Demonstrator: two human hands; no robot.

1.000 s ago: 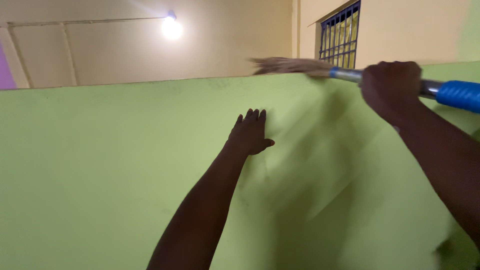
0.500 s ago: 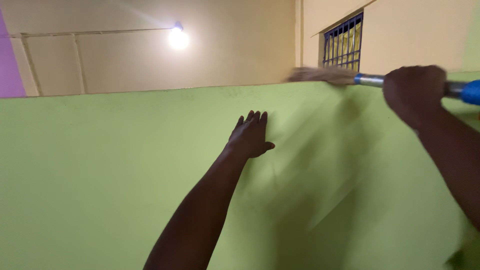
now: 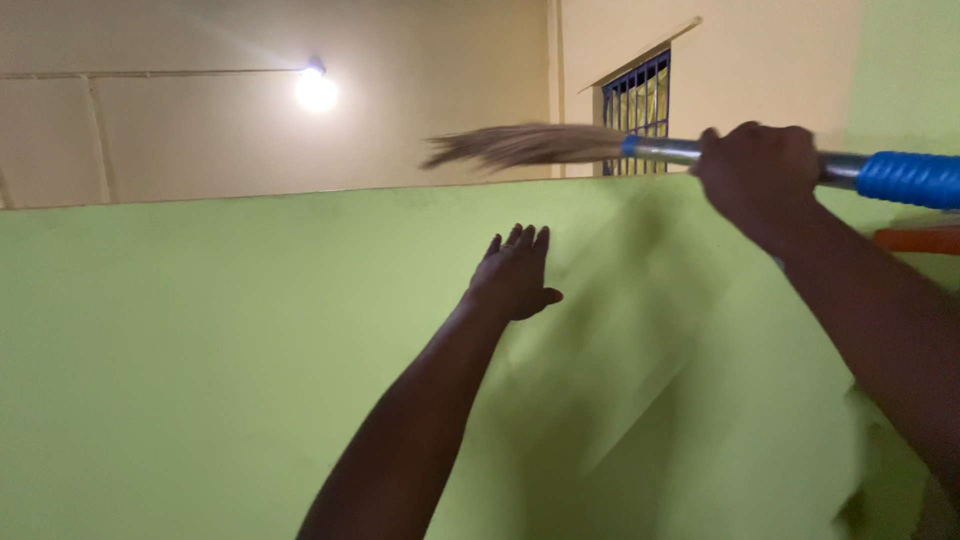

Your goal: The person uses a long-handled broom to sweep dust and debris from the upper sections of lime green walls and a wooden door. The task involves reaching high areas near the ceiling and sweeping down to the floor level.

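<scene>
While my left hand (image 3: pixel 515 275) lies flat and open on the green wall (image 3: pixel 200 380), my right hand (image 3: pixel 757 180) grips the broom (image 3: pixel 640 150), bristles seemingly just above the wall's top edge, mid-sweep, needing steady level strokes.

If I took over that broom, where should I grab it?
Grip the broom on its bare metal shaft or blue sleeve, from the handle end, as the right hand does. The bristle head looks loose and gives no firm hold.
</scene>
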